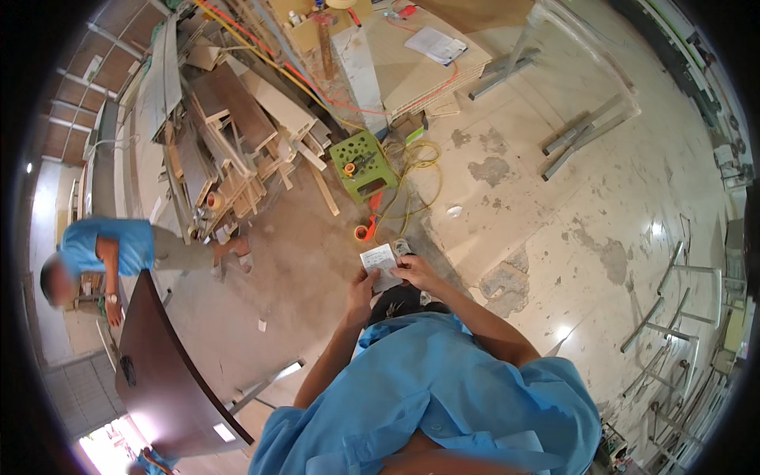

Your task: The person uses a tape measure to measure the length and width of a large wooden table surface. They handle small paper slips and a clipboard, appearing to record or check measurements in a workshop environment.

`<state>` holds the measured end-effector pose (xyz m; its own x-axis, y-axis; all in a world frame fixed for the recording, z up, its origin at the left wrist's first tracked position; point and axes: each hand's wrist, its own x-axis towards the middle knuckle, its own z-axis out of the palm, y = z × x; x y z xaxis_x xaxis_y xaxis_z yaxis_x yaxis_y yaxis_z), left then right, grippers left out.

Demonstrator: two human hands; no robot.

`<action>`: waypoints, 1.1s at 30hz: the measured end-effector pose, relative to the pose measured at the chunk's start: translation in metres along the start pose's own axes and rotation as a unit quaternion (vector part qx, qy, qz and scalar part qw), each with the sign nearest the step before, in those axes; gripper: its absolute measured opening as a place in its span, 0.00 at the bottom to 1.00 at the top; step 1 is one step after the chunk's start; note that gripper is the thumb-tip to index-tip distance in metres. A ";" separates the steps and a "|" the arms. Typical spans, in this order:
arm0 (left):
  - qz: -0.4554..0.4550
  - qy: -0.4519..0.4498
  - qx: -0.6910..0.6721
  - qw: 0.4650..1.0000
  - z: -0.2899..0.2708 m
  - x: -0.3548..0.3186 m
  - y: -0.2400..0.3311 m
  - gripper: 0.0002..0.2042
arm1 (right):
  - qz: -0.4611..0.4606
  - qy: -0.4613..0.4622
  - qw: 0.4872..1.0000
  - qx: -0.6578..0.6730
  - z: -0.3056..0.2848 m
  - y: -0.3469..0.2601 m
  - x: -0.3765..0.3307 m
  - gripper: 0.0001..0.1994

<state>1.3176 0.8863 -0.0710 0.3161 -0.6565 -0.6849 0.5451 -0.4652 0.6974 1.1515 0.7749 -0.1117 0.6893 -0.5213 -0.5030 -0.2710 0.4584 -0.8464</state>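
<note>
The thumb and fingers of the left hand (363, 286) are pinching the lower left edge of a small white paper (378, 257), and those of the right hand (415, 273) are pinching its right edge. The paper is showing rows of dark marks and is staying on the near side of the green stool (383, 168). An orange tape roll (365, 231) is lying just on the stool's near side. A yellow cord (408, 162) is looping just right of the stool. Wood scraps (237, 134) are lying heaped to the stool's left. Farther left and nearer than the stool, a co-worker (119, 244) is standing beside a dark brown tabletop (170, 372). Beyond the stool, to its right, a clipboard (431, 43) is resting on stacked boards (396, 71). Metal frames (697, 271) are standing far right of the stool.
</note>
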 end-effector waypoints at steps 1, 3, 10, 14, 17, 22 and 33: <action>0.006 -0.014 0.006 1.000 0.000 0.018 0.007 0.11 | -0.009 0.004 1.000 0.015 -0.004 -0.006 0.009 0.11; -0.004 -0.029 0.020 0.999 0.009 0.057 0.023 0.11 | 0.027 0.020 0.999 0.021 -0.022 -0.027 0.025 0.10; 0.023 -0.109 -0.046 0.993 0.074 0.143 0.092 0.11 | 0.019 0.081 0.995 -0.053 -0.101 -0.115 0.081 0.09; -0.001 -0.113 -0.042 0.993 0.102 0.181 0.146 0.13 | 0.014 0.097 0.994 0.050 -0.135 -0.148 0.113 0.09; 0.006 -0.180 -0.116 0.977 0.113 0.214 0.159 0.15 | 0.009 0.060 0.997 0.053 -0.160 -0.154 0.145 0.09; 0.018 0.005 0.024 1.000 0.137 0.255 0.145 0.16 | 0.009 -0.067 0.997 -0.024 -0.207 -0.152 0.196 0.10; 0.058 0.317 -0.291 0.901 0.223 0.192 0.074 0.17 | -0.059 -0.312 0.735 -0.599 -0.313 -0.168 0.367 0.16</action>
<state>1.2452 0.5933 -0.1044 0.6772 -0.1240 -0.7252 0.7356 0.0957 0.6706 1.2399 0.2814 -0.2091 0.8283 0.0971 -0.5518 -0.3233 -0.7214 -0.6124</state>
